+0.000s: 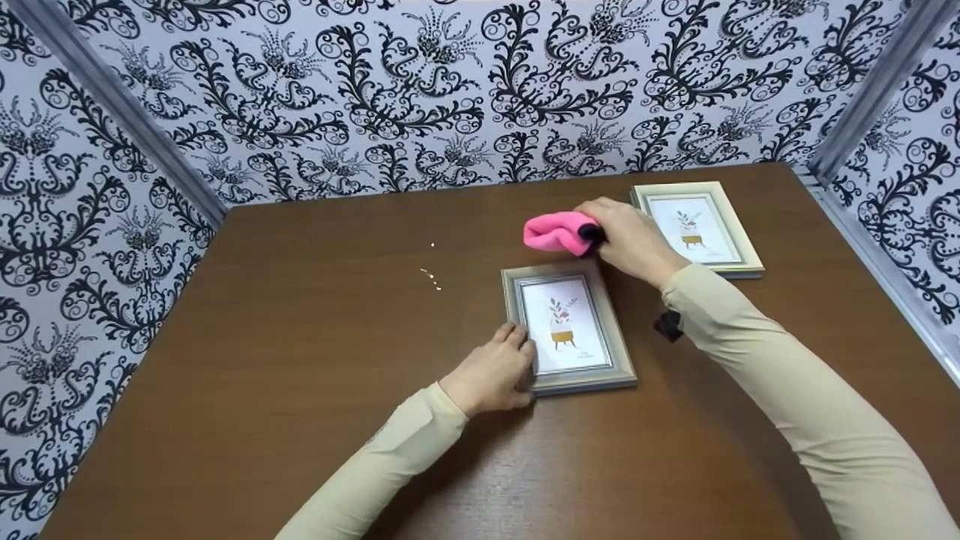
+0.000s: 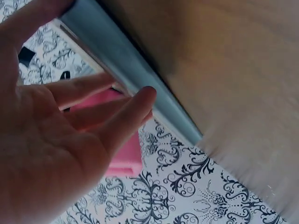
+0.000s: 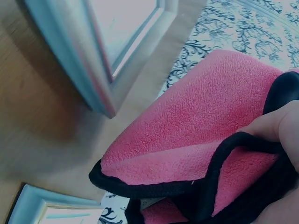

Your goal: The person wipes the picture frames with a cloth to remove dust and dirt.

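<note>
A cream and grey picture frame (image 1: 619, 349) lies face up on the brown table, showing a drawing of a potted plant. My left hand (image 1: 491, 371) holds its near left corner, with the thumb by the near edge. In the left wrist view, fingertips (image 2: 147, 95) touch the frame's blue-grey side (image 2: 119, 56). Bunched in my right hand (image 1: 626, 236) is a pink cloth (image 1: 551, 232) with black edging, held above the frame's far edge. The right wrist view shows the folded fluffy cloth (image 3: 201, 112) gripped by the fingers.
A second, similar picture frame (image 1: 724, 225) lies at the back right, beyond my right hand. Small white marks (image 1: 431, 279) show on the table (image 1: 315, 322) left of the nearer frame. Black-and-white patterned walls (image 1: 412, 97) border the table at the back and sides.
</note>
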`<move>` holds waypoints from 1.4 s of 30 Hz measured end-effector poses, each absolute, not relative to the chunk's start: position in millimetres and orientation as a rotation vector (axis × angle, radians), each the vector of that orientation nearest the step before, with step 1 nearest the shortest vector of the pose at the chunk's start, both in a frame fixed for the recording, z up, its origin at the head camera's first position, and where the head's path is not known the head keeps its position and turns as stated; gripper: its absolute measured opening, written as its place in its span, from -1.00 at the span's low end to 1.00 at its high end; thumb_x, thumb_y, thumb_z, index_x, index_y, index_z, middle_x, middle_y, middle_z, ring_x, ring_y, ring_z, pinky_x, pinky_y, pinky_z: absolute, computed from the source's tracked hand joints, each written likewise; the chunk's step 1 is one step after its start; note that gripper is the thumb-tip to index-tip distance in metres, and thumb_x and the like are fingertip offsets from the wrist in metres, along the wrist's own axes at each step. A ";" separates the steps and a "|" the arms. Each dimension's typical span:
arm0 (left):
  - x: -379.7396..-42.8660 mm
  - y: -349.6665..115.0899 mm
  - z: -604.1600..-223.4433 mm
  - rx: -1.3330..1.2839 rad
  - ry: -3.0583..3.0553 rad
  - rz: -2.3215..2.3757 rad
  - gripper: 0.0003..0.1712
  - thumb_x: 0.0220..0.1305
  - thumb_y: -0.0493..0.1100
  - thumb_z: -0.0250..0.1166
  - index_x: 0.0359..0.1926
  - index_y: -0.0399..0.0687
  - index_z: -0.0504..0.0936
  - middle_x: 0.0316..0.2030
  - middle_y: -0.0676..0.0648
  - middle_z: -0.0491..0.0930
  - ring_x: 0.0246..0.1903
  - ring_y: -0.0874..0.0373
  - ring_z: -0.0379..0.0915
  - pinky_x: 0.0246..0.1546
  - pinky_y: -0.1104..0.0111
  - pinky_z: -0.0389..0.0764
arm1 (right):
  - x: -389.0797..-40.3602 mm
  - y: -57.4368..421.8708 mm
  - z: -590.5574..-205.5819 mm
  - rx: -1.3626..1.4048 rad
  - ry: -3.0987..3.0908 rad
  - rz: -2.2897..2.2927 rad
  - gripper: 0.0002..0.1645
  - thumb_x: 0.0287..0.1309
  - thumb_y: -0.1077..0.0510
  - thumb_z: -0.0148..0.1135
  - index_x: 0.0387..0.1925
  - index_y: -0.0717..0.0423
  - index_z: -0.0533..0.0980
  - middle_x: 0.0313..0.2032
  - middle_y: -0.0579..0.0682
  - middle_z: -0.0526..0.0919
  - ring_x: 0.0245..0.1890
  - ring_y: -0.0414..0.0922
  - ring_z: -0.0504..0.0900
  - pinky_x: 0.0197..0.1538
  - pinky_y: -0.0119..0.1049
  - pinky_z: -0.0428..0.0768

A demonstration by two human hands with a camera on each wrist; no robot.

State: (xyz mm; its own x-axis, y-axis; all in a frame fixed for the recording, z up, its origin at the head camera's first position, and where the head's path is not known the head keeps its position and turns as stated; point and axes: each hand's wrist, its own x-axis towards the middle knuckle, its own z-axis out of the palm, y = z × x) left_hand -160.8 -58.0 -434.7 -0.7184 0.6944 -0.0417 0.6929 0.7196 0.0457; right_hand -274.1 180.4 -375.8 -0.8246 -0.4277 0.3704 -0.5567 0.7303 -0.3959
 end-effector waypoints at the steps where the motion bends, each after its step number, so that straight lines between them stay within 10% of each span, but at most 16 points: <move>1: -161.7 -58.1 -434.9 1.186 2.854 0.042 -0.24 -0.08 0.02 0.51 0.09 -0.33 0.49 0.21 -0.37 0.36 0.25 -0.28 0.22 0.04 0.07 0.52 | -275.2 180.9 -377.6 0.769 -2.692 0.723 -0.47 -0.08 0.50 0.30 0.01 0.23 0.53 -0.03 0.22 0.59 -0.02 0.20 0.56 0.09 0.08 0.49; 7: -164.1 -58.7 -436.7 1.302 2.807 0.057 -0.25 -0.13 -0.10 0.52 0.07 -0.42 0.49 0.15 -0.45 0.38 0.23 -0.38 0.22 0.32 0.09 0.17 | -282.8 183.6 -394.8 0.741 -2.730 0.607 -0.47 -0.09 0.51 0.26 0.01 0.26 0.51 -0.02 0.27 0.57 -0.04 0.25 0.55 0.04 0.13 0.50; 23: -158.9 -45.2 -432.5 1.424 2.740 0.016 -0.38 -0.20 -0.16 0.56 -0.10 -0.37 0.54 0.04 -0.40 0.47 0.17 -0.40 0.29 0.35 0.07 0.09 | -291.4 163.5 -408.7 0.938 -3.077 0.532 -0.80 -0.18 0.45 0.14 -0.43 0.21 0.41 -0.46 0.08 0.50 -0.39 0.06 0.46 -0.18 0.04 0.49; 42: -161.1 -42.7 -428.9 1.351 2.753 -0.024 -0.45 -0.22 -0.10 0.59 -0.18 -0.24 0.59 -0.01 -0.26 0.49 0.20 -0.22 0.32 0.34 0.27 0.14 | -298.6 111.7 -408.8 1.336 -2.981 0.504 -0.49 -0.12 0.40 0.29 -0.03 0.26 0.46 -0.14 0.15 0.60 -0.07 0.10 0.56 0.13 -0.03 0.46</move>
State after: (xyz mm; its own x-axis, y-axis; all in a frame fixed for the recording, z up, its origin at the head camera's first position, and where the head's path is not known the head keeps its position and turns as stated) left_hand -161.1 -42.7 -428.9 -0.6096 0.7893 -0.0738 0.7904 0.6122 0.0191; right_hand -298.6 111.7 -408.8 -0.6623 -0.7489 -0.0243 -0.6993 0.6294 -0.3387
